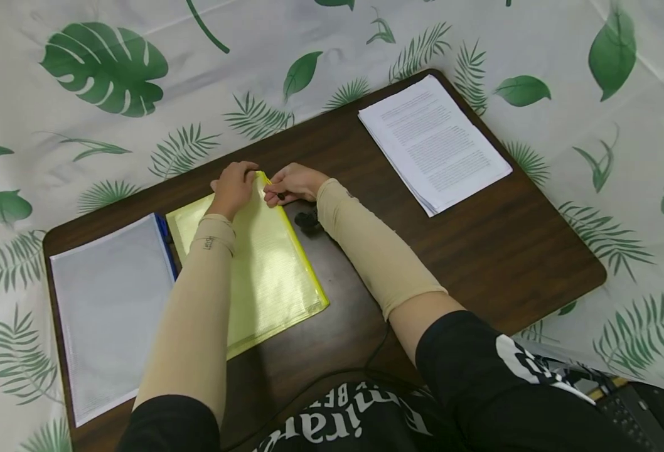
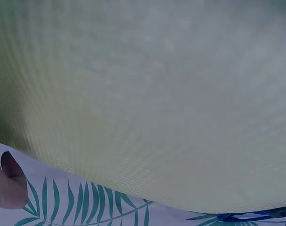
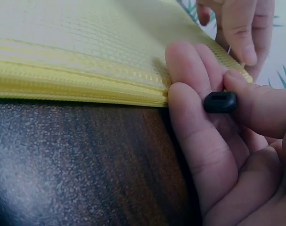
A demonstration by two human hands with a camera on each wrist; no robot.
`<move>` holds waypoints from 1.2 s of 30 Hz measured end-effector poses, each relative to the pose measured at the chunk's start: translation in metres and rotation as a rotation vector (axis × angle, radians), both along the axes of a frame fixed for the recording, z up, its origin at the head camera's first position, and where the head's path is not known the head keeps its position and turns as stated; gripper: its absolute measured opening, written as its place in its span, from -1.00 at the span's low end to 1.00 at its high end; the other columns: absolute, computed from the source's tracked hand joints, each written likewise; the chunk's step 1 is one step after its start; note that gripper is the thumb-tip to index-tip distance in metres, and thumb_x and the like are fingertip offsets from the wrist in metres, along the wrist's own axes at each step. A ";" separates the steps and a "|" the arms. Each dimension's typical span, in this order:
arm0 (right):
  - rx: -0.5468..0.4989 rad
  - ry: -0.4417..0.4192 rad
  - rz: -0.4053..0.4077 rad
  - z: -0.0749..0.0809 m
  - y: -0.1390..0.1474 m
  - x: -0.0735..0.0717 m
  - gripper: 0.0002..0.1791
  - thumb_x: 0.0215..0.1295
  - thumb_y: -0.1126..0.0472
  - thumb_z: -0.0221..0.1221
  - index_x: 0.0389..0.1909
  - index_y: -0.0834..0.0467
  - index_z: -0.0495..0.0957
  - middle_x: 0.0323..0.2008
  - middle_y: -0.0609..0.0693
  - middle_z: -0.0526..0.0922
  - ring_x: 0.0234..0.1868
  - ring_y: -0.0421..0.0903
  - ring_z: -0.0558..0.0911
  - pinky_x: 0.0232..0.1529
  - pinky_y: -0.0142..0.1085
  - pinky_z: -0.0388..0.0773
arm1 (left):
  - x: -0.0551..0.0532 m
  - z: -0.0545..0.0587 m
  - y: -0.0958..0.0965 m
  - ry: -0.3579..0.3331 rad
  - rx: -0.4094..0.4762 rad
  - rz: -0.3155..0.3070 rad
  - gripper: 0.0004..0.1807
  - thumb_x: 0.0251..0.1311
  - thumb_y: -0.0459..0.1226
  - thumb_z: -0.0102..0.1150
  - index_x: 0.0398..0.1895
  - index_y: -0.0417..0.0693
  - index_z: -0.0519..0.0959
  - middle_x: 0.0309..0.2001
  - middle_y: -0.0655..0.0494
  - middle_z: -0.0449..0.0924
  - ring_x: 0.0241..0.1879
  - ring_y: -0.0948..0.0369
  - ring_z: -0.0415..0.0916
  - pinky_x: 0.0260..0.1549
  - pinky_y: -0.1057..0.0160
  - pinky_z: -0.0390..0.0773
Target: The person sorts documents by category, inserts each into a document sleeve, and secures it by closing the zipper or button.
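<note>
A translucent yellow zip pouch (image 1: 272, 270) lies flat on the table, its bright yellow zipper edge (image 3: 81, 84) facing right. My left hand (image 1: 235, 190) is at the pouch's top, and its thumb and fingers pinch the far corner in the right wrist view. Close beside it, my right hand (image 1: 298, 182) pinches a small black zipper pull (image 3: 220, 102) between thumb and curled fingers, two fingertips touching the zipper edge. Mostly the pouch's blurred surface (image 2: 147, 103) fills the left wrist view.
A clear pouch with a blue edge (image 1: 114, 314) lies at the table's left. Printed papers (image 1: 436, 147) are stacked at the far right of the brown table (image 1: 507, 251). A leaf-patterned cloth (image 1: 332, 50) surrounds the table. A black cable (image 1: 304, 386) runs near my body.
</note>
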State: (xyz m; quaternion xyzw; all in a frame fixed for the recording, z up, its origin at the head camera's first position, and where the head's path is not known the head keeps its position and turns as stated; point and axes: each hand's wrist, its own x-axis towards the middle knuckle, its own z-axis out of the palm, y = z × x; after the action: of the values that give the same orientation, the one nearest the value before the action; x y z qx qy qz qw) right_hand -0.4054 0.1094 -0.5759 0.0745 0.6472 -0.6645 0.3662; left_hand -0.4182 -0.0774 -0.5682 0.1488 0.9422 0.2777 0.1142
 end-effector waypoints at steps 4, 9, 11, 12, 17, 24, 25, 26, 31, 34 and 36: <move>-0.011 -0.002 -0.008 -0.002 -0.006 -0.002 -0.67 0.47 0.31 0.16 0.16 0.36 0.59 -0.21 0.16 0.75 -0.38 -0.14 0.73 -0.31 -0.37 0.68 | 0.000 0.002 -0.006 -0.005 -0.060 -0.045 -0.63 0.56 -0.29 -0.07 0.31 -0.17 0.51 0.16 -0.23 0.45 0.20 -0.16 0.37 0.04 -0.23 0.17; -0.038 -0.006 -0.006 -0.002 -0.010 -0.003 -0.65 0.49 0.35 0.10 0.21 0.40 0.53 -0.16 0.21 0.72 -0.37 -0.14 0.70 -0.32 -0.37 0.67 | 0.002 0.005 -0.008 -0.015 -0.066 -0.048 -0.65 0.50 -0.26 0.07 0.23 -0.24 0.53 0.17 -0.22 0.45 0.21 -0.16 0.37 0.08 -0.22 0.14; -0.033 0.002 0.000 -0.002 -0.010 -0.003 -0.65 0.50 0.35 0.09 0.21 0.39 0.53 -0.13 0.22 0.71 -0.37 -0.15 0.69 -0.34 -0.39 0.66 | 0.002 0.006 -0.008 -0.017 -0.058 -0.047 -0.65 0.49 -0.20 0.11 0.18 -0.24 0.55 0.15 -0.21 0.49 0.15 -0.15 0.42 0.09 -0.20 0.12; -0.026 0.010 0.004 -0.002 -0.010 -0.002 -0.66 0.50 0.34 0.10 0.20 0.39 0.54 -0.12 0.22 0.71 -0.37 -0.16 0.69 -0.34 -0.39 0.66 | 0.001 0.007 -0.007 -0.019 -0.054 -0.050 -0.65 0.48 -0.18 0.12 0.16 -0.24 0.55 0.13 -0.21 0.53 0.11 -0.15 0.45 0.09 -0.19 0.11; 0.001 0.029 0.009 -0.004 -0.008 0.000 -0.69 0.48 0.32 0.15 0.14 0.35 0.60 -0.09 0.22 0.73 -0.37 -0.16 0.70 -0.31 -0.38 0.67 | 0.000 0.009 -0.003 -0.041 0.010 -0.068 -0.69 0.46 -0.16 0.17 0.04 -0.24 0.56 0.06 -0.22 0.65 0.02 -0.16 0.53 0.16 -0.16 0.23; 0.012 0.045 0.085 -0.005 -0.008 0.002 -0.72 0.50 0.30 0.12 0.09 0.34 0.62 -0.10 0.20 0.73 -0.35 -0.14 0.70 -0.28 -0.34 0.67 | -0.005 0.007 -0.014 -0.195 0.112 -0.121 -0.66 0.53 -0.20 0.06 0.17 -0.19 0.63 0.23 -0.17 0.57 0.16 -0.06 0.46 0.17 -0.07 0.40; 0.009 0.047 0.096 -0.005 -0.007 0.003 -0.73 0.51 0.30 0.11 0.09 0.35 0.61 -0.10 0.19 0.73 -0.35 -0.15 0.69 -0.27 -0.33 0.66 | -0.005 0.008 -0.017 -0.236 0.134 -0.112 -0.65 0.54 -0.18 0.03 0.18 -0.17 0.64 0.26 -0.15 0.55 0.20 -0.05 0.43 0.19 -0.06 0.39; 0.001 0.041 0.103 -0.005 -0.007 0.003 -0.72 0.52 0.30 0.10 0.10 0.36 0.60 -0.10 0.20 0.72 -0.34 -0.14 0.69 -0.26 -0.32 0.66 | -0.005 0.008 -0.019 -0.272 0.154 -0.109 -0.64 0.55 -0.18 0.00 0.19 -0.15 0.64 0.30 -0.13 0.52 0.23 -0.03 0.40 0.21 -0.06 0.37; 0.011 0.077 0.150 -0.004 -0.003 0.005 -0.71 0.54 0.31 0.07 0.13 0.38 0.58 -0.14 0.19 0.73 -0.30 -0.13 0.72 -0.21 -0.31 0.66 | -0.008 0.013 -0.022 -0.428 0.280 -0.099 -0.61 0.58 -0.19 -0.06 0.24 -0.20 0.59 0.38 -0.11 0.42 0.30 -0.02 0.33 0.25 -0.02 0.32; 0.019 0.096 0.172 -0.004 -0.001 0.006 -0.70 0.54 0.31 0.07 0.14 0.38 0.58 -0.16 0.18 0.74 -0.29 -0.13 0.72 -0.21 -0.31 0.66 | -0.010 0.014 -0.021 -0.519 0.345 -0.072 -0.61 0.56 -0.24 -0.05 0.28 -0.25 0.55 0.40 -0.13 0.38 0.34 -0.02 0.29 0.32 0.01 0.28; 0.007 0.090 0.190 -0.004 0.000 0.007 -0.69 0.55 0.32 0.06 0.16 0.39 0.56 -0.14 0.19 0.74 -0.27 -0.11 0.73 -0.17 -0.30 0.66 | -0.011 0.014 -0.019 -0.569 0.362 -0.049 -0.60 0.56 -0.26 -0.05 0.31 -0.26 0.53 0.43 -0.14 0.35 0.38 -0.02 0.24 0.37 0.01 0.23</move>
State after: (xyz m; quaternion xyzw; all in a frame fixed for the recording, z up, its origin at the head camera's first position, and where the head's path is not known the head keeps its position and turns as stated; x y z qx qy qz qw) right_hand -0.3987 0.1092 -0.5803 -0.0159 0.6694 -0.6273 0.3977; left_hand -0.4288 -0.0967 -0.5542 0.1058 0.8042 0.4680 0.3509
